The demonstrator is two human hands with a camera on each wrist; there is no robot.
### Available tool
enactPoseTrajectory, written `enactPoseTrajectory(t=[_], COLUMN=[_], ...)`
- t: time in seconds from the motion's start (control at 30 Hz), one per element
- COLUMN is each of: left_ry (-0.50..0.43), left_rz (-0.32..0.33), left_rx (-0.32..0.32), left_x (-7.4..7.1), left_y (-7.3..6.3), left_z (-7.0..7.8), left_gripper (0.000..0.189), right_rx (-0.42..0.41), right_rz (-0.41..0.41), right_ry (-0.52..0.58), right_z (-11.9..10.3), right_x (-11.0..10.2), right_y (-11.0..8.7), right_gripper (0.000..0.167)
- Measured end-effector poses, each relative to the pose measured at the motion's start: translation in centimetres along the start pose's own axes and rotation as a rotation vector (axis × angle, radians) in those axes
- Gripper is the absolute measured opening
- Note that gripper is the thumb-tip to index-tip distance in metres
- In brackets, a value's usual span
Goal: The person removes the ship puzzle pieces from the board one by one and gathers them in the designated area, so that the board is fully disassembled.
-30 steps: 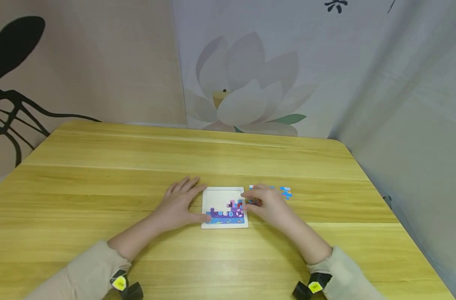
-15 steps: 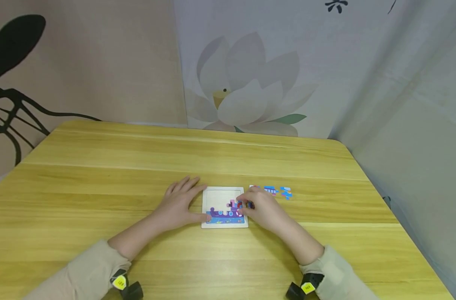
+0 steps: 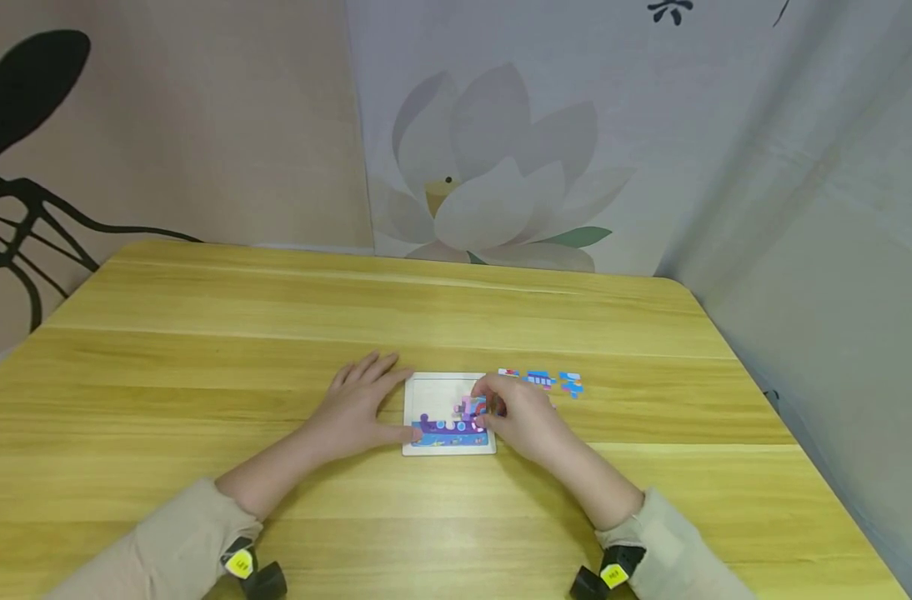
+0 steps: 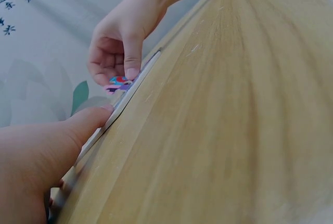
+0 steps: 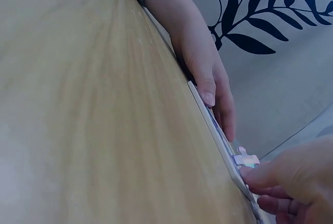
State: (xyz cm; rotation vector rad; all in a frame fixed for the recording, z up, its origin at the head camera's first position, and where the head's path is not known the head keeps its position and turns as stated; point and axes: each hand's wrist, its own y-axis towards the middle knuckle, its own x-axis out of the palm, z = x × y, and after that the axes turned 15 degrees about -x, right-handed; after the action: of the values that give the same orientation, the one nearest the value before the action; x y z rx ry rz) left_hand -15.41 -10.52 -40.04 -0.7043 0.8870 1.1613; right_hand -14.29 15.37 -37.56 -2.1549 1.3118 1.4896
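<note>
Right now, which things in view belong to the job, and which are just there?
In the job:
puzzle tray, left hand resting at its left edge
puzzle piece, pinched by the right hand
loose pieces to the tray's right

Just there:
table
printed backdrop

Has both arms fwd, angled in. Spreads L hand w/ fingers approx. straight, thumb well apart. Pinches w/ R hand, thumb vs. index prob., tips partly hidden. Curls other R fingers inward.
</note>
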Motion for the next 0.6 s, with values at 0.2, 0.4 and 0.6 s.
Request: enactPoseTrajectory(t=[0.2,0.4,0.6], left_ry=[-0.004,0.0,0.003], left_rz=[-0.002,0.005,0.009], left_rx=[0.003,0.009,0.007], left_x=[-0.09,-0.15,-0.09], left_y=[-0.07,-0.01,-0.06], left_z=[0.05,0.12,0.02], left_gripper=[0.093,0.093,0.094], right_rx=[-0.03,-0.059,-0.027], right_rz=[0.016,0.016,0.091], right_ry=[-0.016,-0.03,0.108], right_z=[0.01,0.03,0.19], right_x=[0.15,0.16,-0.47], right_y=[-0.21,-0.3,-0.41], right_gripper=[0.026,0.026,0.019])
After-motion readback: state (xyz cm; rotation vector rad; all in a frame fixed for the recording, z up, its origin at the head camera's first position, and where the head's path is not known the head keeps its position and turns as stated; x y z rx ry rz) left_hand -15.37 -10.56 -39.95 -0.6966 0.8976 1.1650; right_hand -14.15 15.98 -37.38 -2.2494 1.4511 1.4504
